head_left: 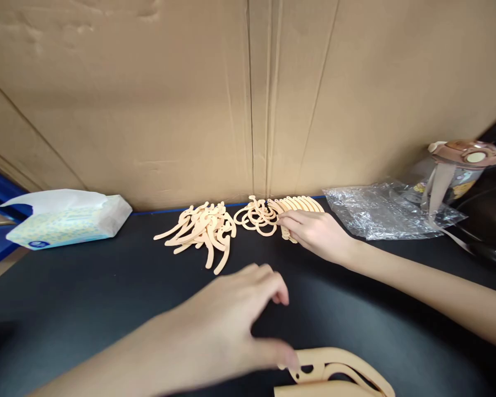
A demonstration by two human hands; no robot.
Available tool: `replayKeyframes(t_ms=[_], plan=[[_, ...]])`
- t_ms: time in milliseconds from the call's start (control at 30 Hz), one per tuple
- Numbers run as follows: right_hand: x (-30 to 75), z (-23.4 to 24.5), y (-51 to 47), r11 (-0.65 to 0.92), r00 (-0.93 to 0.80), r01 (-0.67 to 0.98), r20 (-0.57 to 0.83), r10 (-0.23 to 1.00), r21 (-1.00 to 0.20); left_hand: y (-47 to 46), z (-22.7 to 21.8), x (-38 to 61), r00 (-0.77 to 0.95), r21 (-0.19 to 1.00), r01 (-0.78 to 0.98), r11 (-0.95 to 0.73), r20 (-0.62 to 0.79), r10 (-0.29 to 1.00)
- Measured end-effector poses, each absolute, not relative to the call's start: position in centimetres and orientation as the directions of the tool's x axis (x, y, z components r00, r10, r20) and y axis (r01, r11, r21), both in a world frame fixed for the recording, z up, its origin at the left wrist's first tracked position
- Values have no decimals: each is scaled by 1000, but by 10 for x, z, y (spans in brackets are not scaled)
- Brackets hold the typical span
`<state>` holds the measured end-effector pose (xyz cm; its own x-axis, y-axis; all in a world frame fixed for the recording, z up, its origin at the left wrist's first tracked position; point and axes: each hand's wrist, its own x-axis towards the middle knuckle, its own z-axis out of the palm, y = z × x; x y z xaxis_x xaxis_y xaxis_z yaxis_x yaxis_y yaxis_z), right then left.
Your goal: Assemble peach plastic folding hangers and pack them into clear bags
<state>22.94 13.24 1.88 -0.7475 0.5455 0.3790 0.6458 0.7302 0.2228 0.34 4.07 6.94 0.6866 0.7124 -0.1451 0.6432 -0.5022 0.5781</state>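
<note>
My left hand hovers over the near middle of the table with fingers curled and thumb held apart, gripping nothing. By its thumb tip lies a larger peach plastic piece with curved cutouts, like a folding hanger's body, partly cut off by the bottom edge. Farther back, my right hand is closed at a tidy row of curved peach hanger pieces; its fingertips meet a piece at the row's near side, and the thumb is hidden. Left of that row are a heap of peach hooks and a looser pile of curved arms.
A tissue pack rests at the back left of the black table. Clear plastic wrap and a drinking bottle with a strap occupy the back right. Behind them rises a cardboard wall. A dark shiny object borders the right.
</note>
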Motion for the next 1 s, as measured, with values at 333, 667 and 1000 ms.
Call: replayKeyframes(t_ms=[333,667,1000], plan=[[221,22,123,589,-761,649,428,488,482,81,52,32,502,267,779,-567,275,820],[248,38,130,687,-671,718,372,642,111,119,15,43,648,110,714,-691,272,712],[295,23,125,455,-411,873,234,881,-179,124,10,57,628,84,732,-676,302,718]])
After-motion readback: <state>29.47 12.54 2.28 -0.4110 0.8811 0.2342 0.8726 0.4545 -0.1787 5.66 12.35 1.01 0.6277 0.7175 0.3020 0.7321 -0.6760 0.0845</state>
